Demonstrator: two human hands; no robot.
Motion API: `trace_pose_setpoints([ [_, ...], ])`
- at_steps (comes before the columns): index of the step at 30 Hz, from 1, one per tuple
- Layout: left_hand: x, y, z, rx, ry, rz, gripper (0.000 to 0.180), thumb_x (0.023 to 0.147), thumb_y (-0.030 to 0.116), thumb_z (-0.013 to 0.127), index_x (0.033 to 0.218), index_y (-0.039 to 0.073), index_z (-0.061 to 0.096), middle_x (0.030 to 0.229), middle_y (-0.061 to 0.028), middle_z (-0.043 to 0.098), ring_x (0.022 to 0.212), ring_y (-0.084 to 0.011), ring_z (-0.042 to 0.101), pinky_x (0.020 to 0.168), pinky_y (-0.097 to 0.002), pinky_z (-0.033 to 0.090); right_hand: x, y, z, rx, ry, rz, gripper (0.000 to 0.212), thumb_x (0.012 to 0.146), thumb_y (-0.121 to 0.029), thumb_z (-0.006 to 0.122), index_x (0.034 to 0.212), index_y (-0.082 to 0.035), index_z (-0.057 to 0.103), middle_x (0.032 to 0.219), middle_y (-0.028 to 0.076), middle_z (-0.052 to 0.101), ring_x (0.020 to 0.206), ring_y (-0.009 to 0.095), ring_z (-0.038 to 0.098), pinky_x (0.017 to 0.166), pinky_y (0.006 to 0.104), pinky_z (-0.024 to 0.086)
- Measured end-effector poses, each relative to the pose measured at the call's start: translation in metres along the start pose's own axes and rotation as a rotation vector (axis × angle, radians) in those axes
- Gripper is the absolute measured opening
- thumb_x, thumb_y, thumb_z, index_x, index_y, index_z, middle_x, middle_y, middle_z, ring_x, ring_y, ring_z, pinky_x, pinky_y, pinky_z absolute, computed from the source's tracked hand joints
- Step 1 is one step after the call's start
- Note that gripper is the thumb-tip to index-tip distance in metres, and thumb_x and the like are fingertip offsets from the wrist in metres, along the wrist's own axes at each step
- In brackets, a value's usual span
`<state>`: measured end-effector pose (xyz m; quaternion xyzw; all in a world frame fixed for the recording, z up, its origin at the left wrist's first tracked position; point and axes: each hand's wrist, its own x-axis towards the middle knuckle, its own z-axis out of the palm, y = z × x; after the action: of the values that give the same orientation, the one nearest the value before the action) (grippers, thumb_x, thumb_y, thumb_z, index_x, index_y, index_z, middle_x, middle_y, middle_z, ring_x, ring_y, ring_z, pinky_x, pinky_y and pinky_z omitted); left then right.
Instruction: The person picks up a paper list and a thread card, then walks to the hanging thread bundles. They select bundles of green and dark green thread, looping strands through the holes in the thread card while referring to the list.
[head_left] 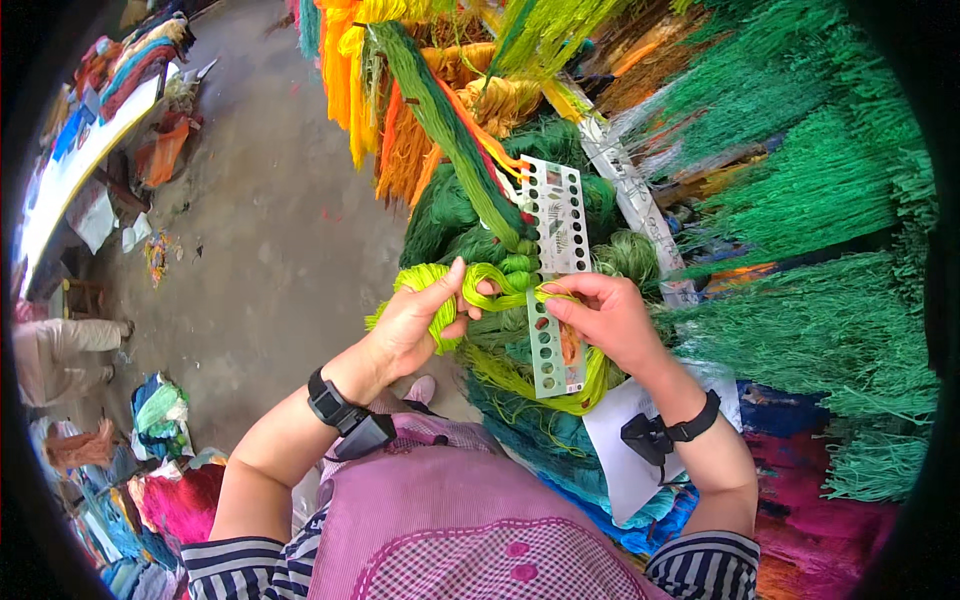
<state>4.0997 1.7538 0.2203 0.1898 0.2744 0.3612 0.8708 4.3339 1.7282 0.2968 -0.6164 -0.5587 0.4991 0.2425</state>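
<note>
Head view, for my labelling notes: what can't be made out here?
Head view:
Whether the punched card is one piece: the right hand and lime yarn cover its middle.
The other person's upper body: cut off by the left rim.
Part of the white sheet: behind the right forearm.

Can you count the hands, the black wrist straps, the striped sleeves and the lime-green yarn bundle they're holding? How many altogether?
Hands: 2 (left hand, right hand)
Black wrist straps: 2 (left strap, right strap)
Striped sleeves: 2 (left sleeve, right sleeve)
Held lime-green yarn bundle: 1
Total: 7
</note>
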Motion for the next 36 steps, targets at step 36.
trace_pose_setpoints([
  [36,0.017,0.024,0.034,0.59,-0.361,0.069,0.013,0.091,0.007,0.06,0.103,0.001,0.06,0.087,-0.0038,0.066,0.072,-0.0105,0.064,0.059,-0.0237,0.051,0.006,-0.001,0.003,-0.202,-0.174,-0.418,0.019,0.089,0.004,0.055,0.098,-0.01,0.047,0.096,0.003,0.042,0.082,0.01,0.049,0.067,0.0243,0.047],
])
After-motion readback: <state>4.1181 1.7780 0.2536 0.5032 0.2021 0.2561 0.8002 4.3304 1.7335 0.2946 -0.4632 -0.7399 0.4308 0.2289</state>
